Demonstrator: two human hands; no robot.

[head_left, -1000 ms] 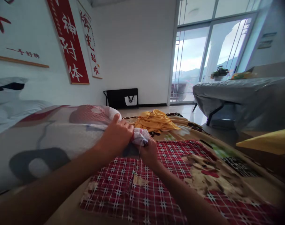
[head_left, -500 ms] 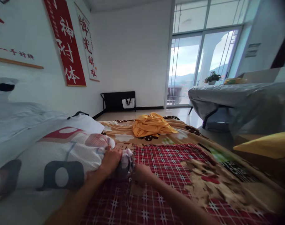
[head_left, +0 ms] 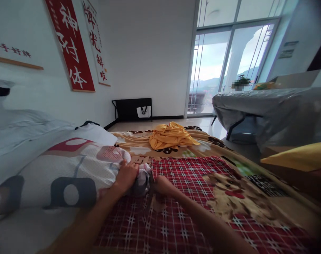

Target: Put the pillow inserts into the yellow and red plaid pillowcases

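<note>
Since a second ago both hands have dropped toward the person, and the pillow [head_left: 70, 169], then lifted, now lies flat on the bed; since half a second ago little has shifted.

Left hand [head_left: 127, 176]: lies on the pillow's bunched white end, fingers pressed together and curled over the cloth, thumb side up. Forearm runs in from the lower left.

Right hand [head_left: 162, 185]: just right of that bunched end, touching it. Fingers are curled under into a loose fist; whether they pinch cloth cannot be told, as the knuckles hide the tips. A thin dark line stands between the two hands, too small to identify.

Pillow: printed white cover with grey and red shapes, stretched along the left of the bed, its gathered end pointing at the plaid blanket [head_left: 202, 197].

Around: the red plaid blanket with a dog print lies under both forearms. Beyond it is a brown blanket [head_left: 139, 141] with a crumpled yellow garment [head_left: 171, 135] on top, well apart from the hands. Yellow cushion [head_left: 300, 157] at the right edge. Table [head_left: 268, 106] under a grey cover further right. Black rack [head_left: 132, 109] against the far wall, red banner [head_left: 70, 46] on the left wall, glass door [head_left: 215, 70] behind.
</note>
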